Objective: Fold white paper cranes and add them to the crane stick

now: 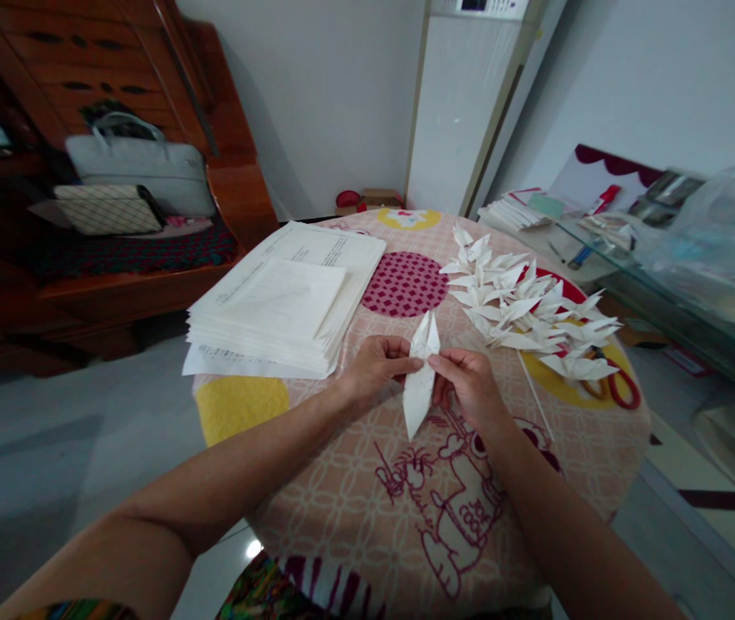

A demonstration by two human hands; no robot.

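Between my two hands is a piece of folded white paper [420,398], long and narrow, with a split upper tip and a pointed lower end. My left hand [376,368] pinches its left edge with thumb and fingers. From the other side, my right hand [472,386] grips the right edge, its thumb close to the left one. The paper is held above the patterned tablecloth [341,482]. To the right lies a heap of folded paper cranes [515,301]. Left of my hands sits a stack of printed paper [264,344] with smaller blank white sheets [286,297] on top.
Red-handled scissors [624,387] lie partly under the cranes, and a thin white stick [537,396] rests near them. At right stands a glass-topped shelf [664,297] with a plastic bag [703,245]. A wooden bench [147,297] holding a grey handbag [140,172] is at left.
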